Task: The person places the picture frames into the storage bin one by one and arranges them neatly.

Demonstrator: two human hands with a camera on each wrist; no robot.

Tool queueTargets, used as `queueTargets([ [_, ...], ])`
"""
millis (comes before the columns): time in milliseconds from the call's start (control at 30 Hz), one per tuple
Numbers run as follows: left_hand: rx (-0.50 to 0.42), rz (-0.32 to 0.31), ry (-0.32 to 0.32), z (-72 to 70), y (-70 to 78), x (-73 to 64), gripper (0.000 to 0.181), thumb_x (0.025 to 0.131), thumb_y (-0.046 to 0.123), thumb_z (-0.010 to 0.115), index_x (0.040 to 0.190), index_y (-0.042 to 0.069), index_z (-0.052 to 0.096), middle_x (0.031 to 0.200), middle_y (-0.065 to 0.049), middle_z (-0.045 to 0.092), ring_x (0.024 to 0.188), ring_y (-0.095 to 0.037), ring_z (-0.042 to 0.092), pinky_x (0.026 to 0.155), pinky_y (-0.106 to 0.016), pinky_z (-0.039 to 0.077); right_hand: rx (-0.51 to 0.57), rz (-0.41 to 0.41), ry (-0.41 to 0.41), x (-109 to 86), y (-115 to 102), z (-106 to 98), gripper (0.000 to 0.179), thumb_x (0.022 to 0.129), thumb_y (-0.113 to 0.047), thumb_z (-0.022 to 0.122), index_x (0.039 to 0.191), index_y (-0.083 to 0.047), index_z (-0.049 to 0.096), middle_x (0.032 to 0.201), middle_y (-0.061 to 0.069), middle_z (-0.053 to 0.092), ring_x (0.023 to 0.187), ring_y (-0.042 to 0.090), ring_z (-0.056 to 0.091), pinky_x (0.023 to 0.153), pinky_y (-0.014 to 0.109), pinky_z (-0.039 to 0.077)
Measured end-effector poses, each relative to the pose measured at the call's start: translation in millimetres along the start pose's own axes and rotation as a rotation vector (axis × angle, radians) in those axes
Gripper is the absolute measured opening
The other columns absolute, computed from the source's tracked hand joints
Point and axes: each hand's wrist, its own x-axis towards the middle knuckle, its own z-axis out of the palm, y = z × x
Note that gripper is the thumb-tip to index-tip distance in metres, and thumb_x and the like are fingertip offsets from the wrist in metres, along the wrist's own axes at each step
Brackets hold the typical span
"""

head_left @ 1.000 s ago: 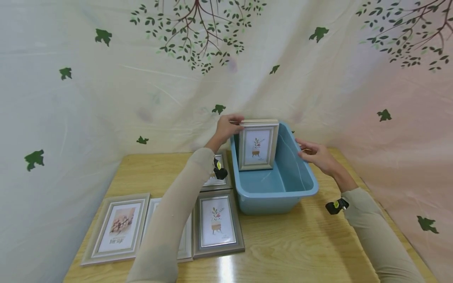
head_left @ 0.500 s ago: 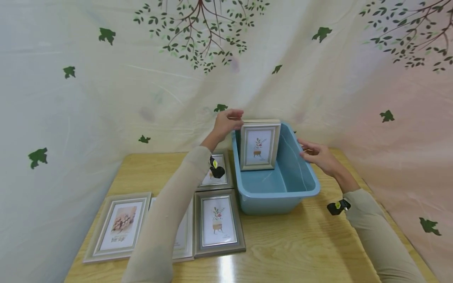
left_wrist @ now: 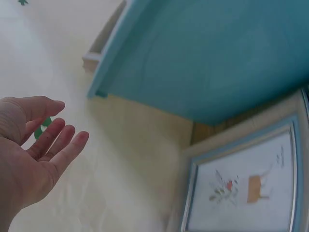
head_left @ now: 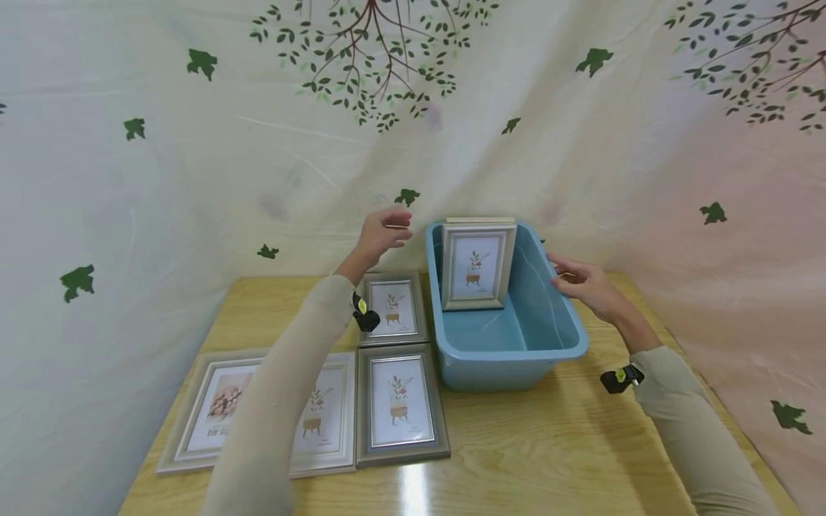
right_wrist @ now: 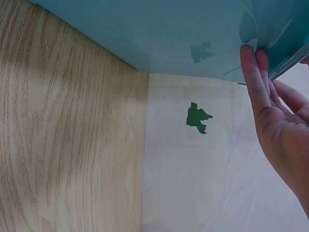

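My left hand hovers left of the blue plastic basin, its fingers loosely bent and holding nothing. In the left wrist view the same hand is away from the basin wall. Inside the basin, a champagne-coloured picture frame with a potted-plant print leans upright against the back, and the top edge of another shows behind it. My right hand rests its fingertips at the basin's right rim. Seen from the right wrist, two fingers lie extended along the basin's outer wall.
Left of the basin, two dark grey picture frames lie one behind the other on the wooden table. Farther left lie a white-edged frame and a cotton-print frame, partly hidden by my left sleeve. A printed cloth hangs behind.
My left hand has come off the upright picture frame's top left corner and moved left, out of the basin. The right hand stays at the rim.
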Motion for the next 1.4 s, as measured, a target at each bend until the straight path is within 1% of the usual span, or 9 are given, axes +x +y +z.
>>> queueTargets([
  [133, 0.043, -0.052, 0.000, -15.2, -14.4, -5.2, 0.042, 0.092, -0.007, 0.066, 0.134, -0.008, 0.059, 0.135, -0.031, 0.060, 0.104, -0.028, 0.069, 0.099, -0.051, 0.056, -0.016, 0.003, 0.004, 0.2, 1.5, -0.6, 0.062, 0.104, -0.023, 0.060, 0.159, -0.011, 0.035, 0.135, 0.025, 0.057, 0.101, -0.003, 0.060, 0.081, 0.018, 0.056],
  [333, 0.086, -0.144, 0.005, -35.0, -39.5, -17.3, 0.046, 0.090, -0.009, 0.065, 0.135, -0.011, 0.057, 0.135, -0.034, 0.059, 0.087, -0.013, 0.067, 0.075, -0.026, 0.061, -0.030, 0.002, -0.016, 1.9, 2.8, -3.2, 0.062, 0.104, -0.024, 0.060, 0.159, -0.012, 0.035, 0.133, 0.021, 0.062, 0.100, -0.001, 0.062, 0.081, 0.019, 0.056],
  [400, 0.116, -0.170, 0.009, -40.8, -48.1, -21.7, 0.047, 0.090, -0.008, 0.067, 0.135, -0.011, 0.057, 0.135, -0.034, 0.059, 0.090, -0.015, 0.067, 0.075, -0.024, 0.060, -0.028, 0.003, -0.019, 3.1, 1.7, -4.9, 0.062, 0.103, -0.021, 0.061, 0.158, -0.010, 0.036, 0.125, 0.018, 0.065, 0.097, 0.000, 0.062, 0.080, 0.019, 0.056],
  [533, 0.197, -0.201, 0.012, -51.2, -66.6, -28.6, 0.046, 0.091, -0.005, 0.067, 0.136, -0.011, 0.056, 0.134, -0.033, 0.060, 0.104, -0.025, 0.066, 0.092, -0.038, 0.059, -0.030, 0.007, -0.023, 5.7, -0.9, -8.1, 0.062, 0.101, -0.016, 0.065, 0.156, -0.005, 0.039, 0.113, 0.013, 0.067, 0.091, 0.002, 0.063, 0.077, 0.019, 0.056],
  [600, 0.220, -0.211, 0.016, -56.2, -75.3, -31.7, 0.045, 0.093, -0.004, 0.065, 0.136, -0.011, 0.056, 0.134, -0.033, 0.061, 0.110, -0.030, 0.064, 0.095, -0.042, 0.057, -0.038, 0.005, -0.027, 6.8, -1.3, -8.7, 0.062, 0.100, -0.015, 0.065, 0.156, -0.004, 0.039, 0.112, 0.014, 0.067, 0.090, 0.002, 0.062, 0.076, 0.018, 0.056],
  [767, 0.243, -0.224, 0.036, -66.7, -94.7, -38.6, 0.044, 0.092, -0.004, 0.064, 0.136, -0.012, 0.056, 0.135, -0.034, 0.058, 0.117, -0.036, 0.060, 0.077, -0.028, 0.053, -0.049, -0.002, -0.023, 7.5, -0.4, -8.7, 0.062, 0.099, -0.014, 0.066, 0.155, -0.003, 0.040, 0.110, 0.014, 0.067, 0.089, 0.003, 0.063, 0.075, 0.019, 0.056],
  [967, 0.258, -0.255, 0.042, -72.3, -111.9, -47.0, 0.049, 0.089, -0.004, 0.066, 0.137, -0.010, 0.055, 0.135, -0.032, 0.059, 0.111, -0.030, 0.060, 0.079, -0.034, 0.058, -0.044, 0.000, -0.013, 6.4, 1.6, -7.4, 0.062, 0.100, -0.019, 0.066, 0.155, -0.004, 0.041, 0.110, 0.009, 0.068, 0.091, 0.002, 0.063, 0.077, 0.018, 0.056],
  [1133, 0.192, -0.304, 0.031, -71.6, -125.2, -51.1, 0.055, 0.090, -0.006, 0.065, 0.143, -0.009, 0.050, 0.135, -0.033, 0.058, 0.105, -0.029, 0.064, 0.086, -0.039, 0.062, -0.034, -0.004, -0.007, 3.9, 0.4, -6.1, 0.061, 0.101, -0.018, 0.065, 0.156, -0.006, 0.040, 0.113, 0.015, 0.069, 0.092, 0.001, 0.064, 0.078, 0.017, 0.056],
  [1400, 0.147, -0.335, 0.050, -66.3, -139.3, -48.6, 0.062, 0.085, -0.010, 0.071, 0.143, -0.010, 0.048, 0.135, -0.034, 0.058, 0.102, -0.025, 0.063, 0.079, -0.034, 0.063, -0.019, -0.029, 0.004, 3.2, 4.2, -4.8, 0.060, 0.101, -0.013, 0.063, 0.155, -0.003, 0.039, 0.118, 0.021, 0.067, 0.091, -0.001, 0.064, 0.076, 0.017, 0.056],
])
